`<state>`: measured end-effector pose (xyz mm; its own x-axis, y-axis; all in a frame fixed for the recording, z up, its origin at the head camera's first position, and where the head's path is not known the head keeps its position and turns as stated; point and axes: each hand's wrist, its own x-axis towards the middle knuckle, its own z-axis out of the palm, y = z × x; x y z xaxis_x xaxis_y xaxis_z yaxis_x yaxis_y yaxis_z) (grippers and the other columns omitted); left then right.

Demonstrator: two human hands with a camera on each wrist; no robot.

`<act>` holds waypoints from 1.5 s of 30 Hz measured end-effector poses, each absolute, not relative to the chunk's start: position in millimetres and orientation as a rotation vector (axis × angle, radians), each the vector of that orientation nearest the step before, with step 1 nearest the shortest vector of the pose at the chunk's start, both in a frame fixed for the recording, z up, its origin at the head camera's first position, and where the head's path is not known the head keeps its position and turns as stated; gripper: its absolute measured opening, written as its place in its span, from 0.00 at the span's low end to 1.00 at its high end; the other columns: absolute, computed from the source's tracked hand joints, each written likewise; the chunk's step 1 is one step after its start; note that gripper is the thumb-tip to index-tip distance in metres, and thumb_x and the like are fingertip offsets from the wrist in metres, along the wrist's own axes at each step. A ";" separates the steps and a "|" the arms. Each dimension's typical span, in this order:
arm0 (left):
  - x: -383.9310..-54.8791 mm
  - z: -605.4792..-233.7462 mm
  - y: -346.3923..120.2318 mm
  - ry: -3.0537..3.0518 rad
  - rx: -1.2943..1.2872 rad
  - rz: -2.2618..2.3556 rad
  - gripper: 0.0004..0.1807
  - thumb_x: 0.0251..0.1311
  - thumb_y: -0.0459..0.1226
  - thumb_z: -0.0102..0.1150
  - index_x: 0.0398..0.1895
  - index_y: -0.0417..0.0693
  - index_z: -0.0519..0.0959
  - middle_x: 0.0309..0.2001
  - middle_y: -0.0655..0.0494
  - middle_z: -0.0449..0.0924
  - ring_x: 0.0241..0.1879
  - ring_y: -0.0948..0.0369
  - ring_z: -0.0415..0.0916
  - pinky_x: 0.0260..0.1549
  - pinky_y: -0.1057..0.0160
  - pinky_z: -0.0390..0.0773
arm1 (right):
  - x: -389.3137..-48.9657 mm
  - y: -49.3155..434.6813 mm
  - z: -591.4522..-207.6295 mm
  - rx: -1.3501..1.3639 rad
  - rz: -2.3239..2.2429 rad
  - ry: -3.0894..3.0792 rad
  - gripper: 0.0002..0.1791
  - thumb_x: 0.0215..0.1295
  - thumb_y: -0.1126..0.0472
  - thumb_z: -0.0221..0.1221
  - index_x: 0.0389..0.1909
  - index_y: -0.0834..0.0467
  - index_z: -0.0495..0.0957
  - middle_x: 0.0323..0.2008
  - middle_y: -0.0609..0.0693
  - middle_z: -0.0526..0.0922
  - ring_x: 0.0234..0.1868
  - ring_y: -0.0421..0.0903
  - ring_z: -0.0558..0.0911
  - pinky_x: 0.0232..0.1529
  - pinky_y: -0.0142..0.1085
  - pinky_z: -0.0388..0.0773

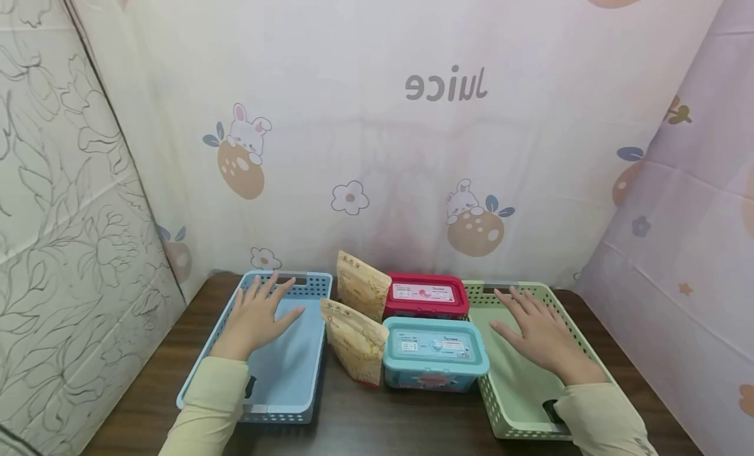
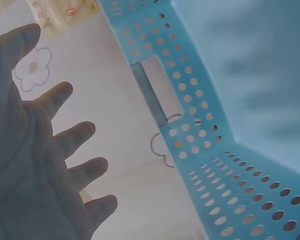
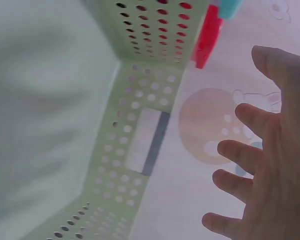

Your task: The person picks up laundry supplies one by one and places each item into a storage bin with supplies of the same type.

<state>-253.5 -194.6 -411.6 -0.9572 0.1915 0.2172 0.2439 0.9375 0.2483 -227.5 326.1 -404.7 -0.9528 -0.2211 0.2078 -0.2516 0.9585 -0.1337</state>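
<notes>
My left hand (image 1: 255,320) hovers over the blue basket (image 1: 315,377), fingers spread and holding nothing. The left wrist view shows the same hand (image 2: 45,150) apart from the perforated basket wall (image 2: 190,100). Over the green basket (image 1: 501,413) is my right hand (image 1: 538,335), its fingers also spread with nothing in them. In the right wrist view, that hand (image 3: 265,155) stays clear of the green basket's end wall (image 3: 125,145). Between the baskets stand two yellowish pouches, a rear pouch (image 1: 362,287) and a front pouch (image 1: 356,343). Beside them sit a red lidded box (image 1: 425,294) and a light-blue lidded box (image 1: 436,351).
A dark wooden table (image 1: 377,423) carries everything. Behind it hangs a pale curtain (image 1: 365,148) printed with rabbits and fruit. Another patterned curtain (image 1: 71,246) closes off the left side. The front pouch leans close to the blue basket's right wall.
</notes>
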 end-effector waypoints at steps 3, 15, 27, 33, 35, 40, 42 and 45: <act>-252.9 -408.1 -193.0 -2.901 -0.340 -0.400 0.41 0.67 0.66 0.46 0.77 0.55 0.62 0.76 0.38 0.54 0.73 0.33 0.46 0.66 0.27 0.44 | -225.9 323.3 -399.0 0.371 0.227 -2.907 0.41 0.71 0.35 0.53 0.76 0.53 0.60 0.73 0.68 0.59 0.71 0.71 0.56 0.62 0.75 0.50; -247.6 -391.9 -186.6 -2.866 -0.385 -0.346 0.40 0.67 0.64 0.50 0.75 0.53 0.65 0.74 0.39 0.60 0.73 0.35 0.51 0.66 0.27 0.46 | -215.1 313.4 -379.0 0.445 0.202 -2.871 0.39 0.71 0.34 0.52 0.75 0.53 0.63 0.71 0.66 0.63 0.71 0.70 0.59 0.64 0.74 0.49; -242.8 -380.4 -180.4 -2.849 -0.409 -0.330 0.37 0.66 0.62 0.52 0.71 0.52 0.71 0.71 0.41 0.64 0.71 0.38 0.57 0.67 0.30 0.50 | -208.6 300.9 -368.6 0.536 0.295 -2.877 0.36 0.72 0.38 0.54 0.72 0.54 0.67 0.69 0.64 0.67 0.68 0.69 0.65 0.62 0.73 0.57; -240.0 -378.3 -178.4 -2.840 -0.431 -0.349 0.34 0.67 0.62 0.52 0.65 0.50 0.77 0.67 0.42 0.71 0.67 0.40 0.65 0.66 0.33 0.57 | -206.3 292.6 -367.3 0.593 0.371 -2.894 0.33 0.72 0.41 0.56 0.70 0.55 0.71 0.67 0.62 0.72 0.65 0.66 0.70 0.59 0.70 0.65; -239.2 -378.1 -177.8 -2.840 -0.435 -0.358 0.33 0.67 0.62 0.53 0.64 0.50 0.78 0.66 0.42 0.72 0.66 0.41 0.66 0.65 0.33 0.59 | -206.3 290.3 -367.7 0.619 0.391 -2.897 0.32 0.72 0.41 0.56 0.69 0.56 0.72 0.66 0.62 0.72 0.65 0.66 0.70 0.58 0.69 0.67; -239.5 -379.9 -176.4 -2.830 -0.441 -0.491 0.30 0.67 0.59 0.56 0.62 0.50 0.79 0.65 0.43 0.74 0.64 0.41 0.69 0.61 0.34 0.66 | -205.8 284.9 -368.0 0.658 0.475 -2.927 0.33 0.73 0.42 0.56 0.69 0.59 0.71 0.66 0.62 0.73 0.66 0.65 0.70 0.59 0.66 0.68; -239.6 -380.5 -175.6 -2.830 -0.442 -0.582 0.29 0.66 0.58 0.57 0.62 0.50 0.79 0.65 0.43 0.74 0.64 0.41 0.70 0.59 0.34 0.68 | -205.3 282.8 -367.9 0.661 0.517 -2.946 0.33 0.73 0.42 0.56 0.70 0.59 0.70 0.66 0.61 0.73 0.67 0.63 0.70 0.61 0.65 0.68; -239.1 -380.4 -174.5 -2.826 -0.445 -0.698 0.28 0.66 0.56 0.59 0.62 0.50 0.79 0.64 0.44 0.75 0.63 0.42 0.70 0.57 0.35 0.71 | -205.3 279.8 -368.8 0.668 0.580 -2.978 0.33 0.73 0.42 0.56 0.71 0.58 0.69 0.67 0.59 0.72 0.68 0.62 0.69 0.62 0.63 0.68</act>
